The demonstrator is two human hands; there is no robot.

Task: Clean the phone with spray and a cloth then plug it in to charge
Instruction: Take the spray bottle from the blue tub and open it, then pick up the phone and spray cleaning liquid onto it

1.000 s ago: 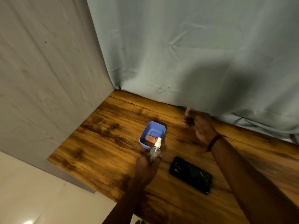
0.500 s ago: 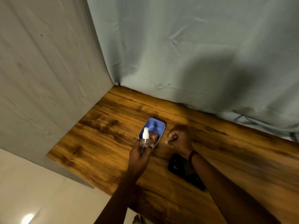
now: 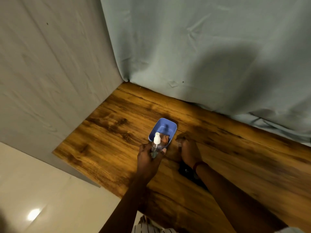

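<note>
Phone (image 3: 186, 171): one, dark, flat on the wooden worktop (image 3: 109, 140) near its front edge. Largely covered by the right wrist and forearm crossing above it, with only a corner and a strip visible.

Behind everything, one pale grey-blue curtain (image 3: 202, 47), creased, hanging down to the worktop's far edge, a broad shadow across it. To the left, one grey wall panel (image 3: 50, 64), meeting the curtain at the corner. One worktop only, brown with dark grain. Below left, pale glossy floor (image 3: 25, 182) with one bright spot of reflected light.

Two bare forearms reaching in from the bottom.

One blue tray (image 3: 168, 121), rectangular with rounded corners, standing on the worktop between the curtain and the hands, just beyond the phone.

Left hand (image 3: 148, 158) in front of the tray, fingers (image 3: 163, 150) wrapped round one clear spray bottle (image 3: 154, 147). Bottle held upright, white nozzle topmost, overlapping the tray's near wall in this view.

Right hand (image 3: 187, 150) just right of the tray, back of the hand up, fingers (image 3: 180, 142) curled under. Blurred there, so cannot tell whether anything sits inside them.

One red band (image 3: 199, 164) on the right wrist.

Inside the tray, at its near end, one small brownish item (image 3: 164, 140), too dim to identify.
</note>
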